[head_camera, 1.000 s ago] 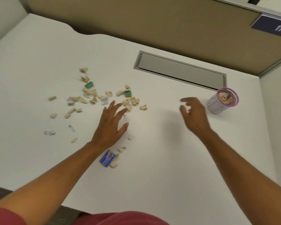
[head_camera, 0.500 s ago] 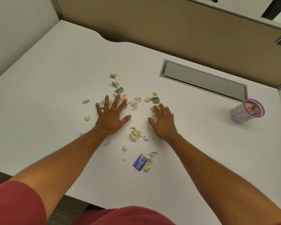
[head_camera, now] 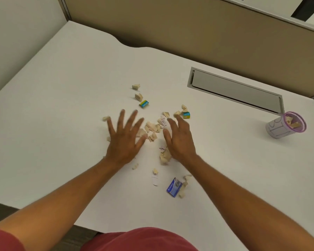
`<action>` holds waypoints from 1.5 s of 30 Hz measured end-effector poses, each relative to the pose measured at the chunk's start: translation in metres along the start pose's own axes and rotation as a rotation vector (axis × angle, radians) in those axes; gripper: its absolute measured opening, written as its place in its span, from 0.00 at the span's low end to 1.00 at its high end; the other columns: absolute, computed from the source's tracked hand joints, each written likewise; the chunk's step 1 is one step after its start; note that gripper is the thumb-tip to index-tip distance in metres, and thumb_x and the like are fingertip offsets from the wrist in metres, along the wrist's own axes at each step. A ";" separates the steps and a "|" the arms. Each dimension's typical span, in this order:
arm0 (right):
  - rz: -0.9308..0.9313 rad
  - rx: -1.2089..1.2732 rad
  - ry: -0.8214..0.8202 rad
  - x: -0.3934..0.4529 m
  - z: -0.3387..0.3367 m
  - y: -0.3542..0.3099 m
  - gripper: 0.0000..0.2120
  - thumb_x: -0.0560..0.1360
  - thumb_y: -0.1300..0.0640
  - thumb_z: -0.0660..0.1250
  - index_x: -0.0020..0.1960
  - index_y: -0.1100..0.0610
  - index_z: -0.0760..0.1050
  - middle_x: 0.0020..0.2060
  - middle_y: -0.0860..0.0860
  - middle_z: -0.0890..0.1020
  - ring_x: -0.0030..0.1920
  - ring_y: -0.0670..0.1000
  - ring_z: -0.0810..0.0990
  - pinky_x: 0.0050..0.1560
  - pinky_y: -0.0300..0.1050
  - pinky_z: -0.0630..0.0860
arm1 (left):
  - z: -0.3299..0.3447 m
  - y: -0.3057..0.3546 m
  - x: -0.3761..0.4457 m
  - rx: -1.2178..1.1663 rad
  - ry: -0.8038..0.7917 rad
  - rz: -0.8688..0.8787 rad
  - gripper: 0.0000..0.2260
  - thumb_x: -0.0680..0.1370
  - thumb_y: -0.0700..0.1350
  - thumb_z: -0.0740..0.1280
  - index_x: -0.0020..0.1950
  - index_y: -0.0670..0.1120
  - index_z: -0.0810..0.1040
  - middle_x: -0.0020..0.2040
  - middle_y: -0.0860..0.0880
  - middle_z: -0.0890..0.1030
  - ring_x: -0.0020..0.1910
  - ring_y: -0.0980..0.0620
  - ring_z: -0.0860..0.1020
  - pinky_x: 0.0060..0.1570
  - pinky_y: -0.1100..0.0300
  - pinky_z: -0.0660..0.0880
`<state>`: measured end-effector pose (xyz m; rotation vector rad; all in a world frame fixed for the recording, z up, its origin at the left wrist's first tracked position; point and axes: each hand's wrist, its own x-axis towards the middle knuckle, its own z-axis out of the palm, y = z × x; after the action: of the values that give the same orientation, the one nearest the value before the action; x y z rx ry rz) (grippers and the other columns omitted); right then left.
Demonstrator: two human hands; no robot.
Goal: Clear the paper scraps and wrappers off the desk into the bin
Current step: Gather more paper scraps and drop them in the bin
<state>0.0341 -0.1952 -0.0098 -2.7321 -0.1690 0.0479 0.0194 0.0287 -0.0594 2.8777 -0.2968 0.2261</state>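
Observation:
Several tan paper scraps (head_camera: 152, 128) lie heaped on the white desk (head_camera: 62, 105) between my two hands. My left hand (head_camera: 124, 138) rests flat with fingers spread at the left of the heap. At the heap's right side my right hand (head_camera: 179, 140) stands on its edge, fingers apart. Neither hand holds anything. More scraps (head_camera: 164, 156) lie by my right wrist. A blue wrapper (head_camera: 173, 187) lies nearer to me. Two small blue-green wrappers (head_camera: 144, 104) (head_camera: 186, 115) sit beyond my fingers. The small purple-rimmed bin (head_camera: 286, 126) stands at the far right with scraps inside.
A grey recessed cable tray (head_camera: 234, 89) runs along the back of the desk. Tan partition walls (head_camera: 188, 24) close off the back and left. The desk's front edge is near my red-clothed lap (head_camera: 140, 240).
Both hands have slid toward each other across the desk, pushing the loose scraps into a tighter heap between them. The right hand came back earlier from near the bin.

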 end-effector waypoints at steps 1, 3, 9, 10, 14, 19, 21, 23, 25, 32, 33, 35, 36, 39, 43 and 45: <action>-0.023 0.006 -0.038 0.015 -0.002 0.000 0.25 0.84 0.47 0.58 0.78 0.56 0.66 0.80 0.58 0.63 0.80 0.60 0.60 0.80 0.54 0.60 | -0.004 -0.011 0.006 0.007 0.010 -0.069 0.29 0.84 0.64 0.52 0.83 0.54 0.61 0.86 0.49 0.56 0.85 0.37 0.49 0.77 0.27 0.44; -0.065 -0.012 -0.145 0.040 -0.002 0.001 0.29 0.85 0.45 0.56 0.81 0.56 0.60 0.82 0.57 0.57 0.82 0.59 0.54 0.82 0.54 0.54 | -0.008 -0.032 0.015 0.013 -0.034 -0.204 0.31 0.84 0.65 0.52 0.84 0.53 0.58 0.86 0.46 0.53 0.84 0.33 0.48 0.77 0.27 0.45; -0.101 -0.051 -0.343 0.034 0.024 -0.004 0.29 0.86 0.43 0.50 0.84 0.54 0.52 0.84 0.52 0.49 0.84 0.56 0.44 0.83 0.57 0.45 | -0.001 -0.052 0.004 -0.053 -0.251 -0.133 0.38 0.81 0.69 0.42 0.85 0.49 0.55 0.86 0.42 0.53 0.84 0.35 0.50 0.81 0.34 0.49; -0.118 -0.034 -0.327 0.024 0.028 -0.007 0.28 0.87 0.44 0.49 0.84 0.54 0.54 0.84 0.51 0.50 0.84 0.56 0.44 0.83 0.57 0.45 | 0.001 -0.048 -0.002 -0.063 -0.239 -0.093 0.37 0.82 0.68 0.43 0.85 0.49 0.57 0.86 0.42 0.55 0.84 0.35 0.51 0.81 0.35 0.50; -0.183 -0.010 -0.269 -0.013 0.037 -0.016 0.25 0.87 0.45 0.50 0.81 0.53 0.62 0.83 0.51 0.58 0.84 0.54 0.50 0.83 0.56 0.49 | 0.008 -0.012 -0.017 -0.137 -0.196 -0.009 0.31 0.85 0.63 0.48 0.84 0.48 0.60 0.85 0.44 0.60 0.85 0.39 0.54 0.83 0.39 0.51; -0.113 0.152 -0.109 -0.034 0.022 -0.010 0.19 0.85 0.52 0.59 0.75 0.53 0.71 0.79 0.52 0.68 0.80 0.52 0.62 0.81 0.47 0.58 | 0.003 0.032 -0.019 -0.430 -0.144 -0.036 0.23 0.87 0.51 0.55 0.82 0.48 0.64 0.82 0.48 0.67 0.84 0.48 0.59 0.84 0.45 0.51; 0.002 0.197 -0.029 -0.035 0.008 0.003 0.22 0.82 0.51 0.66 0.75 0.53 0.70 0.78 0.52 0.68 0.79 0.53 0.63 0.80 0.50 0.61 | -0.012 0.036 -0.014 -0.637 -0.115 -0.113 0.22 0.87 0.48 0.58 0.81 0.49 0.66 0.81 0.49 0.68 0.83 0.50 0.60 0.83 0.47 0.55; 0.157 0.239 -0.090 -0.036 -0.005 0.019 0.35 0.76 0.43 0.73 0.79 0.51 0.65 0.80 0.51 0.63 0.81 0.52 0.58 0.80 0.52 0.59 | -0.028 0.028 -0.009 -0.633 -0.080 -0.168 0.23 0.84 0.48 0.64 0.80 0.48 0.68 0.80 0.48 0.69 0.81 0.47 0.62 0.80 0.45 0.63; 0.252 0.262 -0.263 -0.038 -0.013 0.032 0.54 0.67 0.33 0.76 0.83 0.49 0.54 0.83 0.48 0.53 0.83 0.50 0.49 0.82 0.53 0.53 | -0.045 0.013 -0.010 -0.389 -0.170 -0.253 0.33 0.77 0.58 0.70 0.80 0.52 0.65 0.79 0.49 0.66 0.79 0.43 0.63 0.73 0.41 0.69; 0.202 0.305 -0.368 -0.050 0.012 0.016 0.68 0.61 0.39 0.83 0.84 0.51 0.39 0.84 0.48 0.44 0.84 0.52 0.41 0.83 0.57 0.48 | -0.060 -0.006 -0.036 -0.216 -0.750 -0.421 0.56 0.69 0.51 0.81 0.85 0.48 0.45 0.75 0.41 0.55 0.66 0.38 0.76 0.62 0.52 0.77; 0.205 0.330 -0.352 -0.051 0.017 0.010 0.66 0.62 0.42 0.84 0.84 0.50 0.42 0.84 0.48 0.47 0.84 0.52 0.45 0.83 0.57 0.52 | -0.058 0.001 -0.039 -0.270 -0.715 -0.395 0.53 0.70 0.49 0.80 0.85 0.47 0.48 0.73 0.42 0.56 0.63 0.40 0.78 0.59 0.54 0.76; 0.191 0.336 -0.329 -0.053 0.022 0.001 0.62 0.63 0.47 0.84 0.84 0.49 0.46 0.84 0.48 0.53 0.83 0.52 0.53 0.81 0.55 0.59 | -0.052 0.018 -0.041 -0.389 -0.593 -0.352 0.45 0.74 0.47 0.78 0.83 0.45 0.55 0.69 0.44 0.61 0.55 0.44 0.78 0.54 0.58 0.74; 0.186 0.353 -0.311 -0.055 0.023 -0.001 0.60 0.63 0.49 0.84 0.83 0.48 0.49 0.83 0.47 0.57 0.82 0.52 0.57 0.79 0.51 0.62 | -0.049 0.025 -0.040 -0.442 -0.538 -0.335 0.42 0.75 0.46 0.78 0.82 0.45 0.58 0.68 0.45 0.62 0.53 0.46 0.78 0.53 0.58 0.74; 0.201 0.411 -0.235 -0.057 0.016 0.001 0.56 0.63 0.52 0.84 0.82 0.46 0.54 0.79 0.45 0.64 0.76 0.48 0.67 0.70 0.41 0.67 | -0.045 0.038 -0.033 -0.557 -0.463 -0.300 0.39 0.77 0.42 0.76 0.83 0.46 0.59 0.71 0.47 0.64 0.56 0.45 0.81 0.59 0.50 0.79; 0.238 0.224 -0.234 -0.060 0.000 0.008 0.63 0.59 0.41 0.84 0.83 0.46 0.50 0.81 0.46 0.60 0.79 0.52 0.60 0.72 0.47 0.64 | -0.048 0.027 -0.026 -0.441 -0.409 -0.176 0.45 0.73 0.46 0.80 0.83 0.52 0.59 0.75 0.50 0.60 0.66 0.44 0.74 0.58 0.53 0.78; 0.251 0.117 -0.303 -0.060 -0.002 0.003 0.66 0.57 0.35 0.82 0.83 0.47 0.47 0.81 0.47 0.56 0.78 0.55 0.57 0.71 0.52 0.67 | -0.051 0.021 -0.021 -0.234 -0.452 -0.086 0.51 0.69 0.52 0.82 0.84 0.56 0.54 0.81 0.49 0.52 0.72 0.42 0.65 0.57 0.52 0.78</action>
<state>-0.0249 -0.2062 -0.0091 -2.5986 0.0914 0.5265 -0.0121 0.0250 -0.0095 2.6684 -0.2561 -0.4505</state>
